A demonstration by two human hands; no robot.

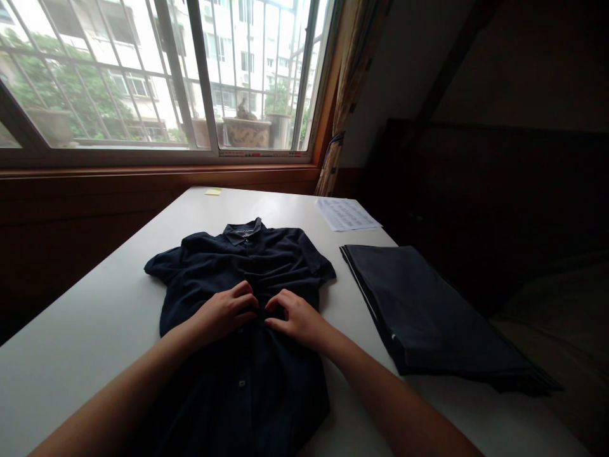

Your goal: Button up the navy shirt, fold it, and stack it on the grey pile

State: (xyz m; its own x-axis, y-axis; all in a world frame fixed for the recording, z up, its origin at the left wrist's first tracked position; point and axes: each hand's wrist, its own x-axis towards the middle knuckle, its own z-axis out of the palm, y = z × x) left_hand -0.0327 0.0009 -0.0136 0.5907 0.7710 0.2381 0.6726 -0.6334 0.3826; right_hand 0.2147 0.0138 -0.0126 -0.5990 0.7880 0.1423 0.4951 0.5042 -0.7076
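Observation:
A dark navy short-sleeved shirt (247,266) lies flat, front up, on a white table (85,330), collar toward the window. My left hand (227,312) and my right hand (295,318) meet at the shirt's button placket in the middle of its chest. Both hands have their fingers curled and pinched on the fabric at the placket. A white button (242,383) shows lower down the front.
A folded stack of dark cloth (428,311) lies at the table's right edge. A printed sheet of paper (346,214) is behind it and a small yellow note (212,191) sits near the window. A curtain (347,95) hangs at the window's right.

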